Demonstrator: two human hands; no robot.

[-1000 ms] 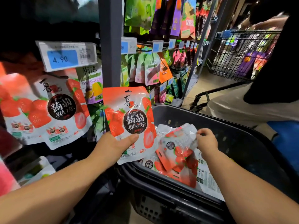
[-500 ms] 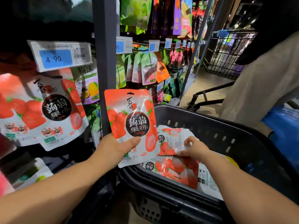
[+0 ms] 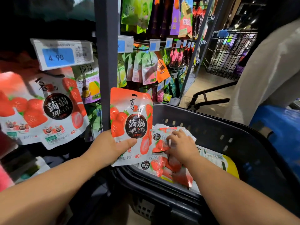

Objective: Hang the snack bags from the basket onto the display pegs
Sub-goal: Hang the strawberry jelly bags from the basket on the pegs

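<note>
My left hand [image 3: 112, 146] grips the lower edge of a red-and-white strawberry jelly bag [image 3: 131, 120] and holds it upright in front of the grey shelf post. Identical strawberry bags [image 3: 53, 109] hang on a peg [image 3: 52, 73] at the left, under a 4.90 price tag [image 3: 61, 54]. My right hand [image 3: 180, 145] is down inside the dark basket [image 3: 227, 122], its fingers curled over another strawberry bag [image 3: 160, 138]. That bag lies on top of several more bags [image 3: 170, 169] in the basket.
The grey upright post [image 3: 105, 62] separates the strawberry pegs from pegs of green, pink and orange snack bags [image 3: 149, 69]. A person in light clothing [image 3: 267, 75] stands at the right beside a wire cart [image 3: 227, 52]. A blue object [image 3: 279, 127] sits behind the basket.
My right hand has lowered its bag from above the pile down into the basket. My left hand keeps its bag upright, nearly still. The person at the right has shifted position.
</note>
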